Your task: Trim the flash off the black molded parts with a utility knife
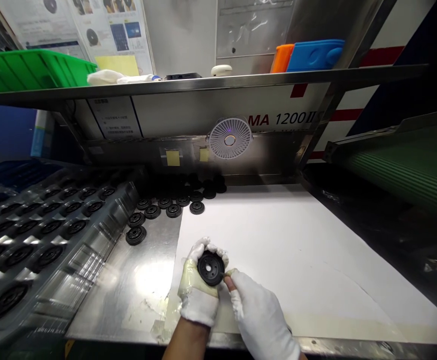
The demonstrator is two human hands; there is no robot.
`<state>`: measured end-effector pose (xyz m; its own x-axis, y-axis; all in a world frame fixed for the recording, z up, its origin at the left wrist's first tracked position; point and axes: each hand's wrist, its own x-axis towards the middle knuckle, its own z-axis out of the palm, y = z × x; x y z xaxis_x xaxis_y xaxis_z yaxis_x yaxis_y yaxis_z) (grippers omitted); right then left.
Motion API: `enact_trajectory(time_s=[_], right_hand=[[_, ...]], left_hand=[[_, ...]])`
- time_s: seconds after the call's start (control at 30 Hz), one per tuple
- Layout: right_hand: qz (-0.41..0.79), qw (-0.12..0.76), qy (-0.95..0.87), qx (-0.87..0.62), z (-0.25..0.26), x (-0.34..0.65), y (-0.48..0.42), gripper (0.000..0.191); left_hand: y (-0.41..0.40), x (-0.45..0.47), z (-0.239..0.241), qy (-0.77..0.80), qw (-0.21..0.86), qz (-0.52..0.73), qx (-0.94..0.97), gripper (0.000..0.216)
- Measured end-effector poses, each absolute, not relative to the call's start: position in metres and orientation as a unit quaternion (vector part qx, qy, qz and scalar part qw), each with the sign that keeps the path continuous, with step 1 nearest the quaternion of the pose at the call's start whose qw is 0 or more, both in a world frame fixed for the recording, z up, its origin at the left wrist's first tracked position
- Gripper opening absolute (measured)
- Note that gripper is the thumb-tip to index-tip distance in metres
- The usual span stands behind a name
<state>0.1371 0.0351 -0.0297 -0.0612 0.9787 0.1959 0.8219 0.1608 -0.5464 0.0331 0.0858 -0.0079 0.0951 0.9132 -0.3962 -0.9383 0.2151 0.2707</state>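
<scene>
Currently, the gloved left hand (197,286) cradles a black ridged disc (210,268), the gloved right hand (259,314) pinching its rim, above white paper (289,235) on the steel desk (128,295).

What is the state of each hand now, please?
Left hand: closed, holding a black round part.
Right hand: closed, fingers pinching the rim of the same part.

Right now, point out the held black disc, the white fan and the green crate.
black disc (204,265), head view, on its dark face
white fan (241,131), head view, on its grille
green crate (34,70), head view, on its side wall
</scene>
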Motion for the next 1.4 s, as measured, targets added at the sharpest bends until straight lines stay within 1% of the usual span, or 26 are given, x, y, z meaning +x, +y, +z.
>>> enact_trajectory(time_s=[0.13,0.2,0.3,0.37,0.43,0.53,0.6,0.73,0.8,0.93,1.0,1.13,1.3,1.4], right_hand=[[0.141,0.279,-0.721,-0.618,-0.033,0.128,0.030,0.028],[0.146,0.285,-0.724,-0.611,-0.032,0.126,0.029,0.029],[0.148,0.283,-0.721,-0.615,-0.029,0.129,0.029,0.027],[0.149,0.283,-0.720,-0.616,-0.029,0.134,0.031,0.025],[0.141,0.284,-0.719,-0.618,-0.031,0.139,0.032,0.024],[0.122,0.277,-0.720,-0.624,-0.035,0.139,0.032,0.026],[0.116,0.281,-0.721,-0.623,-0.037,0.135,0.031,0.027],[0.120,0.292,-0.727,-0.609,-0.035,0.128,0.028,0.028],[0.122,0.286,-0.730,-0.608,-0.032,0.128,0.027,0.028],[0.144,0.283,-0.720,-0.617,-0.032,0.136,0.030,0.027],[0.149,0.282,-0.714,-0.624,-0.034,0.141,0.032,0.026],[0.131,0.272,-0.710,-0.636,-0.037,0.141,0.031,0.028],[0.141,0.296,-0.719,-0.613,-0.032,0.129,0.025,0.027],[0.143,0.302,-0.723,-0.605,-0.031,0.128,0.025,0.027]], left_hand=[[0.089,0.039,-0.002,0.255,0.712,0.649,-0.078,0.006],[0.087,0.038,0.000,0.264,0.694,0.667,-0.061,0.007],[0.082,0.033,0.000,0.270,0.724,0.635,0.010,0.022],[0.080,0.030,-0.003,0.268,0.751,0.603,0.030,0.027],[0.079,0.029,-0.006,0.256,0.759,0.599,0.028,0.024],[0.083,0.034,-0.008,0.246,0.744,0.621,-0.005,0.010],[0.086,0.039,-0.007,0.253,0.728,0.637,-0.032,0.008],[0.089,0.046,-0.007,0.257,0.685,0.679,-0.063,0.008],[0.087,0.046,-0.007,0.257,0.680,0.686,-0.036,0.013],[0.082,0.039,-0.006,0.276,0.734,0.620,0.023,0.026],[0.082,0.037,-0.005,0.281,0.746,0.603,0.019,0.023],[0.086,0.041,-0.006,0.272,0.734,0.622,-0.009,0.009],[0.089,0.047,-0.006,0.265,0.681,0.681,-0.047,0.007],[0.084,0.042,-0.006,0.264,0.702,0.662,0.004,0.017]])
